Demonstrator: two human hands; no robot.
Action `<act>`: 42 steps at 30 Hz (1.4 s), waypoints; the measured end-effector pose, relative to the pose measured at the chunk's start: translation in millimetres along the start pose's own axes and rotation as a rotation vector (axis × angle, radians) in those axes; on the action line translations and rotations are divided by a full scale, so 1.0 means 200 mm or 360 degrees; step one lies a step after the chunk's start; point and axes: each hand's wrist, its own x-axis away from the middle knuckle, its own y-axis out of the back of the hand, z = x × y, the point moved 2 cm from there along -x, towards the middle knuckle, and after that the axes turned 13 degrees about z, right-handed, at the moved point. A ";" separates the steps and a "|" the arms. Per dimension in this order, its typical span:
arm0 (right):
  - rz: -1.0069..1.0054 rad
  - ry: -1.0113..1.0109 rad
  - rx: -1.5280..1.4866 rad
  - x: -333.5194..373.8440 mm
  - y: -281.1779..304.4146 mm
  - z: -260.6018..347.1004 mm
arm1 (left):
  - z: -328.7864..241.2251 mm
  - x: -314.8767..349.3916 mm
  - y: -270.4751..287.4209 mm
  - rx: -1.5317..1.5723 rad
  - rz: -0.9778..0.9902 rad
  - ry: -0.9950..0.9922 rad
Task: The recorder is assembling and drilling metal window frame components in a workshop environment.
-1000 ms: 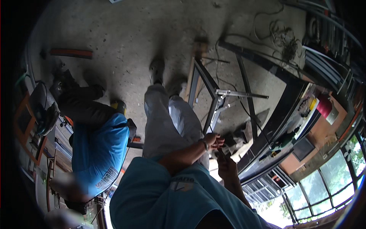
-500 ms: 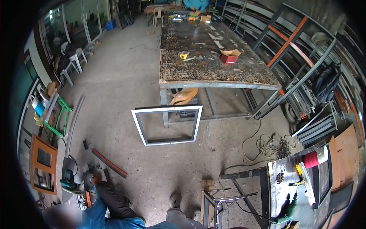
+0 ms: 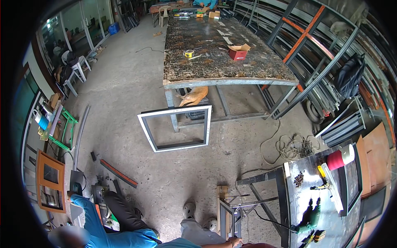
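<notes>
My left hand (image 3: 235, 241) shows at the lower edge, its forearm crossing from the left. Its fingers curl around the lower part of a small dark metal frame (image 3: 225, 215), which stands beside my right foot. Thin metal bars (image 3: 256, 203) stick out sideways from that frame, and a wooden block (image 3: 222, 191) is at its far end. Of my right hand nothing shows. Farther off, a square silver-grey metal frame (image 3: 179, 148) stands on the floor, leaning by the big worktable (image 3: 231, 74).
A co-worker in a blue shirt (image 3: 130, 237) sits low at left. A power drill (image 3: 311, 219) lies on the right-hand metal table (image 3: 300, 198). Coiled cable (image 3: 289, 146) is on the floor. Under the worktable lies a tan animal (image 3: 196, 96). An orange-striped bar (image 3: 118, 173) lies left.
My left hand has come into view at the small frame. The co-worker's hand has moved left. The whole view has shifted slightly.
</notes>
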 end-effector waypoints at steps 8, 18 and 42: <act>-0.0083 0.0154 0.0107 -0.15 -0.50 -0.37 | 0.18 -0.10 -0.08 -0.0145 -0.0114 0.0038; 0.0351 -0.0452 -0.1756 -0.02 -0.26 -0.17 | 0.24 -0.14 -0.03 -0.0338 -0.0324 0.0084; 0.0786 -0.0045 -0.3777 -0.08 -0.37 -0.21 | 0.11 0.04 -0.09 -0.0552 -0.0454 0.0098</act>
